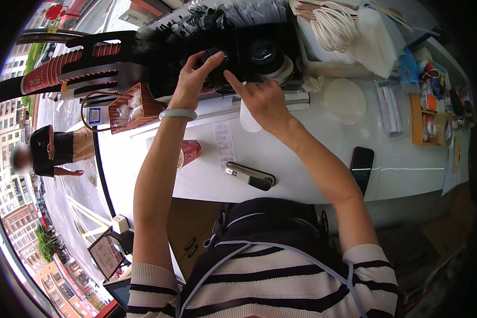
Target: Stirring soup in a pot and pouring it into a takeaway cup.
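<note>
My left hand, with a pale bangle at its wrist, grips a stack of black cup lids over a dark compartmented organizer. My right hand is just right of it, index finger extended towards the lids and the other fingers curled. A white round object, partly hidden, lies under the right hand. More black lids sit in the organizer's right compartment. Below my hands, a printed receipt, a stapler and a red patterned paper cup rest on the white counter.
A wicker basket and stacked red cups in a black rack stand left. A bin holding paper bags and white cord is at upper right. A phone lies right. Beyond the counter's left edge stands a person.
</note>
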A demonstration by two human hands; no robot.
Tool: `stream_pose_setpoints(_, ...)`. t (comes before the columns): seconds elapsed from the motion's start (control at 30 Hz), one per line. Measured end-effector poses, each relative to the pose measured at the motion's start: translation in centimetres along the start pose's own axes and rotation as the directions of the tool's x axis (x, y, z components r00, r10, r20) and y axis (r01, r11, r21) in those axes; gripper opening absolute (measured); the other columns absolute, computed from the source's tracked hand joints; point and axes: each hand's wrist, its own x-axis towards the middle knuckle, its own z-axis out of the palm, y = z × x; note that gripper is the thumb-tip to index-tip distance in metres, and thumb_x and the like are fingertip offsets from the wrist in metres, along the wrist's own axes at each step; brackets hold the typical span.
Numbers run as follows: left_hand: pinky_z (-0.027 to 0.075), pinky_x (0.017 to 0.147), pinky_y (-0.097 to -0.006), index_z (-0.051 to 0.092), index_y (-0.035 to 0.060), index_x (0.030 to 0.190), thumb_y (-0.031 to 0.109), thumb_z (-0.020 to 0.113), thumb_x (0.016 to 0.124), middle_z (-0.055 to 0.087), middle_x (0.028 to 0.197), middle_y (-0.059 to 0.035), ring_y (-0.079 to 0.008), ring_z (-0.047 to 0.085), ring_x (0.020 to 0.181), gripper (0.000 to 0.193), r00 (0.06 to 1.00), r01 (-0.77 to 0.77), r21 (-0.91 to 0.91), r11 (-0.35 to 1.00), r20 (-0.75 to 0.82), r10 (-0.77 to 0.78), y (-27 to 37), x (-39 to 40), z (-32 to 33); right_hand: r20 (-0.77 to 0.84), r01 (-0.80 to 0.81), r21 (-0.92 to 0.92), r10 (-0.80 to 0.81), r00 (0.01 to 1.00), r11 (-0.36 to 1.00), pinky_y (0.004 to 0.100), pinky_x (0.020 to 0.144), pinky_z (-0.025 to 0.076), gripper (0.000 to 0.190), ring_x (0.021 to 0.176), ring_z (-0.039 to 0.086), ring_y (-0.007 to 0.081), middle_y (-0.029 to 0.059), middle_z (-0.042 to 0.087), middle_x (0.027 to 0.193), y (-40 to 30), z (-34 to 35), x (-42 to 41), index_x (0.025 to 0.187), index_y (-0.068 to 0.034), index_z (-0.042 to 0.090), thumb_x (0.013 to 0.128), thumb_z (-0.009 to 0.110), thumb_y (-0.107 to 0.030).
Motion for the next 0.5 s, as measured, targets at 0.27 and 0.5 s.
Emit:
stream_pose_setpoints(0.27,0.049,0.06,-0.0266,0.048,-0.0035,0.122,0.051,0.078,0.063,0.058,0.085,-0.0078,-0.0147,0.059,0.076,0.086,0.973,-0.108,0.288,0.952,-0.168,0.161,0.0,0.1,1.4,-0.05,-0.016,-0.032,0.014,0.999,0.999,0.0296,0.058,0.039,0.069,0.049,0.05,0.014,-0.0025,0.046,0.057,0.0,-0.4,0.4,0.136,-0.013,0.044,0.07,0.06,-0.004)
stream_pose_setpoints(0.5,0.05,0.061,-0.0281,0.047,-0.0037,0.123,0.051,0.077,0.063,0.058,0.086,-0.0078,-0.0152,0.059,0.075,0.087,0.985,-0.04,0.196,0.98,-0.156,0.071,0.1,0.2,1.0,0.009,0.004,-0.08,-0.004,1.0,0.997,0.03,0.058,0.041,0.069,0.051,0.051,0.0142,-0.0018,0.046,0.058,0.5,-0.1,0.4,0.136,-0.014,0.043,0.07,0.06,-0.004)
